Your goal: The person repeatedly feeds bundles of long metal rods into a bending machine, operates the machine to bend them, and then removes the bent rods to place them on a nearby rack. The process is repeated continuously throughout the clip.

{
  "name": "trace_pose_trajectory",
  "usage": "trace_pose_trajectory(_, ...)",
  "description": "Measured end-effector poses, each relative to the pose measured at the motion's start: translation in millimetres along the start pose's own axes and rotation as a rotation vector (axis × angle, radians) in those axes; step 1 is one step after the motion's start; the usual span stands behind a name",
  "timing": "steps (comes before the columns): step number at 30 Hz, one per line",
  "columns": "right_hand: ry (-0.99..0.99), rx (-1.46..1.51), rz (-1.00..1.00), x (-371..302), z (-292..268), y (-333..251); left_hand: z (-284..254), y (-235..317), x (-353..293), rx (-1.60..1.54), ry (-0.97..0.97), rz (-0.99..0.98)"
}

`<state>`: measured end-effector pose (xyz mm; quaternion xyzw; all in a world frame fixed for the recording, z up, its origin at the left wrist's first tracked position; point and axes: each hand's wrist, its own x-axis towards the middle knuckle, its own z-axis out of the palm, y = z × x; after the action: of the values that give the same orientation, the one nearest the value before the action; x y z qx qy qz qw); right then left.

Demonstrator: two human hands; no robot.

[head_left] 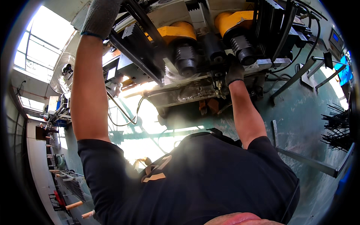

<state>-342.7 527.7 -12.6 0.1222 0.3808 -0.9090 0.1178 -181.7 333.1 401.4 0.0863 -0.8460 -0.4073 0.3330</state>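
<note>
Evidently, the gloved right hand (pixel 235 72) lies just beside the ridged black cylinder (pixel 243 48) below the right yellow housing (pixel 235 20), its closure and hold indiscernible, like the cropped left hand's (pixel 101 18), and could be snagged should that cylinder turn.

Yellow housings (pixel 180 30); black rollers (pixel 185 57); dark grey glove (pixel 100 18); green floor (pixel 296 125); black shirt (pixel 221 168).

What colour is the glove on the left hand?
The glove is dark grey, clearest in the head view.
</note>
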Motion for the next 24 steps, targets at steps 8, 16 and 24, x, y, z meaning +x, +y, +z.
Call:
trace_pose_trajectory(8, 0.017, -0.103, -0.049, 32, -21, -6, 12, -10, 20, 0.053, 0.008, 0.086)
trace_pose_trajectory(16, -0.180, -1.639, -0.958, -4, -83, -10, -21, 32, -51, 0.084, 0.116, 0.064)
trace_pose_trajectory(24, -0.078, -0.363, -0.011, -185, -9, 8, -115, 14, -234, 0.273, 0.492, 0.262)
